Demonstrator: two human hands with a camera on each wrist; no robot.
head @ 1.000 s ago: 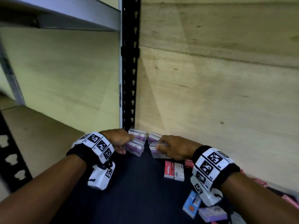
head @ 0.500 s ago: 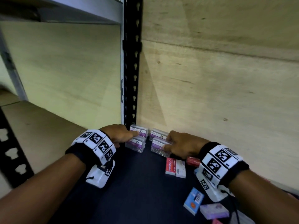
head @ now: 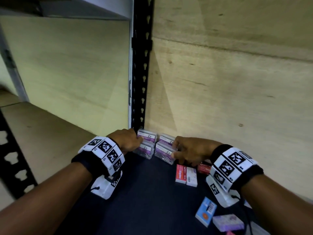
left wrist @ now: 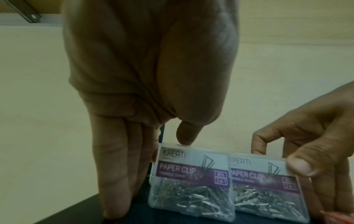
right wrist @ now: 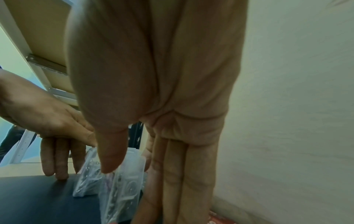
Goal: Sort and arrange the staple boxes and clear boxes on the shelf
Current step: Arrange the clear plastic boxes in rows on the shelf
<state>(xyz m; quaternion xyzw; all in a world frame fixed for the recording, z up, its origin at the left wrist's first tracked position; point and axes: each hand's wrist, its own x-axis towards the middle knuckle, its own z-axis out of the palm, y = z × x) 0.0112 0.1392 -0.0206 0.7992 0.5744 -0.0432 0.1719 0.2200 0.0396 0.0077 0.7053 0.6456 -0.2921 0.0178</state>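
Several clear boxes of paper clips stand in a two-by-two block in the back left corner of the dark shelf [head: 144, 192]. My left hand [head: 128, 141] lies against the block's left side, fingers [left wrist: 114, 166] straight down beside the front left clear box [left wrist: 191, 178] and thumb tip on its top edge. My right hand [head: 191, 150] pinches the front right clear box [left wrist: 262, 184], thumb on its front face and index finger curled behind. Staple boxes lie loose to the right: a red and white one [head: 180, 173], a blue one [head: 205, 211], a lilac one [head: 227, 222].
A black slotted upright [head: 141, 65] rises just behind the block, with plywood walls [head: 228, 90] at the back and right. A small red box [head: 204, 167] lies under my right wrist. A lower wooden shelf [head: 42, 133] lies to the left.
Both hands have slid the front clear boxes back toward the corner, and they now stand tight against the rear pair. My left hand's grip has loosened to straight fingers.
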